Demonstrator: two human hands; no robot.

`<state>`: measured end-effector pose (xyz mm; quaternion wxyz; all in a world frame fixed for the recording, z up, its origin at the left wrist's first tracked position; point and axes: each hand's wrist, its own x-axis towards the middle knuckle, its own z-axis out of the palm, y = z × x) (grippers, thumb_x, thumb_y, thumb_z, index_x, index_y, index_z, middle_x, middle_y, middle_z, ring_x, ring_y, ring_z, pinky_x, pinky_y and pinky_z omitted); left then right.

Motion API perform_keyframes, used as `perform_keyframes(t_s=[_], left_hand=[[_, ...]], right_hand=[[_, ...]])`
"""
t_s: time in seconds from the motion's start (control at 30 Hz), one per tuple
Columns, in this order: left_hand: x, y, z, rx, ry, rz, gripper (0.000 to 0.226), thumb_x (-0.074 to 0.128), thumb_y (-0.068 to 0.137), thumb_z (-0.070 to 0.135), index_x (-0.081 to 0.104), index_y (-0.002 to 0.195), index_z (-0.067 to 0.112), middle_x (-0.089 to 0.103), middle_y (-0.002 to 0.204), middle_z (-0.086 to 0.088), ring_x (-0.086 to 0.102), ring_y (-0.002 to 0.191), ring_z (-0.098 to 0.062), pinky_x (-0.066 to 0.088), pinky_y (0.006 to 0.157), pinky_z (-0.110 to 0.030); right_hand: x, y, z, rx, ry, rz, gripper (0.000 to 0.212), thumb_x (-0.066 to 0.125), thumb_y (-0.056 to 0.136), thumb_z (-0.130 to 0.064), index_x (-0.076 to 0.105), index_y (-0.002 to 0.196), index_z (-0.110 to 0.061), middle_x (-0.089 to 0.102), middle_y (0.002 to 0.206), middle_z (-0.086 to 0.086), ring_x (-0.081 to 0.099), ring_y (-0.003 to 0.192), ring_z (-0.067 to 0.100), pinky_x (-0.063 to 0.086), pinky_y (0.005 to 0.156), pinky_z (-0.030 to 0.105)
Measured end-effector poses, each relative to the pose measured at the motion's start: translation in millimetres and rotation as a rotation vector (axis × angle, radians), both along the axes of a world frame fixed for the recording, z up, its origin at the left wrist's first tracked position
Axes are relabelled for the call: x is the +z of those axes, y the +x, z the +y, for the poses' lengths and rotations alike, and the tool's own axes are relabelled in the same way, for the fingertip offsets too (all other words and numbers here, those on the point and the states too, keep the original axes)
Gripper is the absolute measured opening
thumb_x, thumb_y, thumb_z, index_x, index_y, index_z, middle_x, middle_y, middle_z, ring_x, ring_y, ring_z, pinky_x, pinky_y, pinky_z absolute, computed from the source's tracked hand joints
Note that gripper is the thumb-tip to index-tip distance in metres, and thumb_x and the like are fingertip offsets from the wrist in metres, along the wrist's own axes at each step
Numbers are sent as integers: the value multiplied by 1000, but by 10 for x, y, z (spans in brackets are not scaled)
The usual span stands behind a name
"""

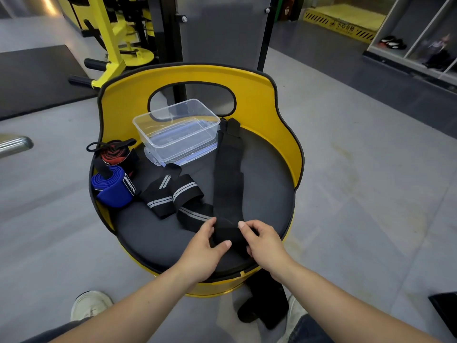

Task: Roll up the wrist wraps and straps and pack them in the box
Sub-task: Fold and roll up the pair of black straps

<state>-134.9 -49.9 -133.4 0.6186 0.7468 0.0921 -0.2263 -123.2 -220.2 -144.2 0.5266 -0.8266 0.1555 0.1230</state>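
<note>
Both grips, left hand (pixel 202 246) and right hand (pixel 262 241), are pinching the black strap's (pixel 228 179) rolled end at the seat's (pixel 158 233) near edge.

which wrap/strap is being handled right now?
The plain black strap; both hands, left and right, pinch its near end. The others lie untouched.
</note>
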Motion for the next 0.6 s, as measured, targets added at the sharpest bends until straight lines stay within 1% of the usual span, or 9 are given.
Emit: perform_keyframes(t_s=[0.07,0.13,0.17,0.23,0.33,0.4,0.47,0.53,0.6], left_hand=[[-28,-15,4,-46,58,-35,75,66,101,19,25,163,24,43,153,13,43,133,1,41,109,-20],[-53,-17,24,-51,116,-60,70,67,100,25,32,161,28,53,151,9,52,135,-6,44,116,-31],[-53,-16,33,-48,129,-66,64,67,100,26,39,157,31,60,144,8,58,129,-8,48,113,-35],[-49,-11,39,-35,132,-60,42,68,100,27,57,139,38,71,122,7,68,111,-13,57,101,-40],[-56,14,35,31,57,-14,22,70,98,25,67,116,38,77,104,2,75,99,-20,60,95,-45],[-50,40,20,85,-19,31,16,69,99,22,70,113,30,79,103,0,76,97,-16,60,98,-41],[-39,86,-3,127,-88,63,13,69,99,22,71,112,24,78,106,-2,77,96,-14,60,98,-38],[-25,122,-23,145,-128,86,16,71,98,24,72,113,18,78,108,-4,77,96,-17,60,97,-39],[-34,144,-38,159,-129,111,19,72,98,26,72,113,15,77,109,-5,77,95,-19,61,96,-39]], right_hand=[[-3,9,10,14,-54,-28,34,54,99,-56,72,96,-27,62,65,-10,60,69,12,49,68,30],[-5,11,23,24,-88,-32,37,50,100,-58,72,98,-28,62,68,-11,62,74,12,48,69,29],[-3,14,24,26,-95,-31,39,49,100,-59,72,97,-27,62,68,-11,62,74,13,49,70,30],[20,22,26,16,-86,-20,44,46,101,-60,70,91,-25,62,62,-8,61,68,14,51,70,34],[67,32,30,9,-48,35,49,39,103,-59,68,90,-22,66,62,-2,64,61,13,55,72,37],[80,37,39,2,55,94,45,42,104,-57,69,96,-21,73,78,1,70,70,14,61,79,36],[84,40,46,-25,232,115,34,53,102,-50,70,101,-21,76,96,3,74,85,17,62,87,39],[103,36,32,-50,344,88,24,62,100,-40,71,104,-19,75,103,4,73,95,17,62,89,37],[120,26,17,-62,347,52,18,66,99,-34,70,104,-17,74,104,5,72,97,18,62,86,34]])
